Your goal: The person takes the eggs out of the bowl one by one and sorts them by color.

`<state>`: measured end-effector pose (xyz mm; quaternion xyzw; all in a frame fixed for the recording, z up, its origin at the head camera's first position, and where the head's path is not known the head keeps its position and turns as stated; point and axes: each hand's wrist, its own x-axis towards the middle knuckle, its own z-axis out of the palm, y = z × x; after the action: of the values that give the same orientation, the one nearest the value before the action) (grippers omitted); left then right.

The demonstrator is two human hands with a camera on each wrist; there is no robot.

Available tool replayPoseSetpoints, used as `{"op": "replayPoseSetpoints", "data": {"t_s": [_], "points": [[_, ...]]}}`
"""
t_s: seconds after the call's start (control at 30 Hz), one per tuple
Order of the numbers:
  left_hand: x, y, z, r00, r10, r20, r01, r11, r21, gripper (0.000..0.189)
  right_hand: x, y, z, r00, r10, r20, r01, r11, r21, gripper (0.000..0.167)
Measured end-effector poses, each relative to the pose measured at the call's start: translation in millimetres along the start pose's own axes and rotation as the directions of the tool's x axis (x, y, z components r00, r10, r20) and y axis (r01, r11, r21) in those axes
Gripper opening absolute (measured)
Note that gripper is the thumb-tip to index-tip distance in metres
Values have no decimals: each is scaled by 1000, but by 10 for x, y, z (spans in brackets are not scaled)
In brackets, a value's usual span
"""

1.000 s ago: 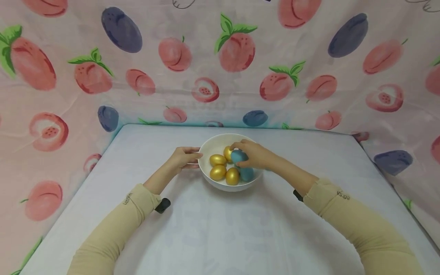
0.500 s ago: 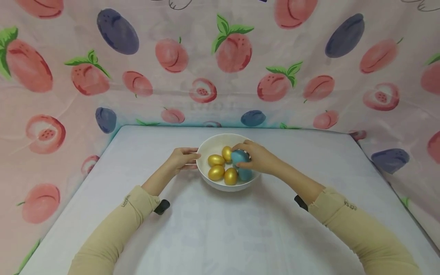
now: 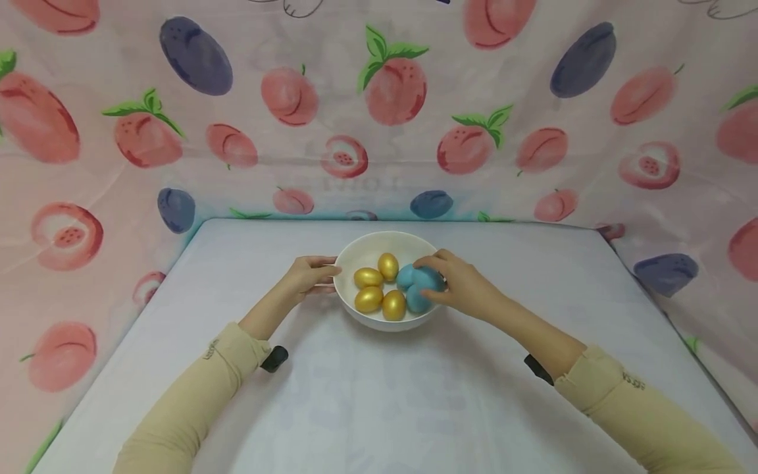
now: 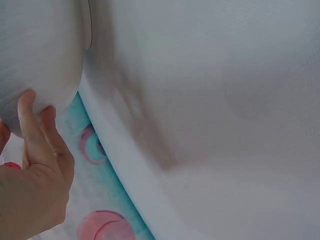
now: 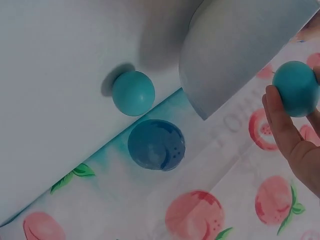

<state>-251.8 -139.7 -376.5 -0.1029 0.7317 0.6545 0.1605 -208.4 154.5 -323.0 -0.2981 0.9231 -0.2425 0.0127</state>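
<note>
A white bowl point(image 3: 385, 242) stands near the far edge of the table. My left hand point(image 3: 304, 280) grips its left side, thumb at the rim and fingers against the outer wall point(image 4: 45, 55). Over the bowl's right side, my right hand point(image 3: 468, 283) holds a blue egg point(image 3: 429, 279) between thumb and fingers. That egg point(image 5: 296, 89) shows above rim height in the right wrist view. Beside it in the bowl are two more blue eggs point(image 3: 418, 298) and several gold eggs point(image 3: 369, 299).
Outside the bowl, another blue egg point(image 5: 133, 93) lies on the white tabletop point(image 5: 60, 90), hidden from the head view by my right hand. A fruit-patterned cloth point(image 3: 284, 151) hangs behind and beside the table.
My right hand has shifted right with the blue egg, uncovering a second blue egg in the bowl. The left hand keeps its grip on the bowl. The head view has drifted slightly.
</note>
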Motion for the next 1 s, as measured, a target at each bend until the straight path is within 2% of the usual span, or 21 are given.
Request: {"op": "replayPoseSetpoints", "data": {"t_s": [0.33,0.77,1.0], "points": [[-25,-31,-53,1000,3,25,-4,1000,4,50,-206,15,22,997,7,-70,-7,1000,-8,46],[-44,-74,-43,998,31,51,-31,1000,0,50,-446,124,12,987,71,-147,-70,997,12,48],[-58,-100,-81,997,37,62,-38,999,18,51,-516,231,50,981,54,-188,-52,998,17,47]]}}
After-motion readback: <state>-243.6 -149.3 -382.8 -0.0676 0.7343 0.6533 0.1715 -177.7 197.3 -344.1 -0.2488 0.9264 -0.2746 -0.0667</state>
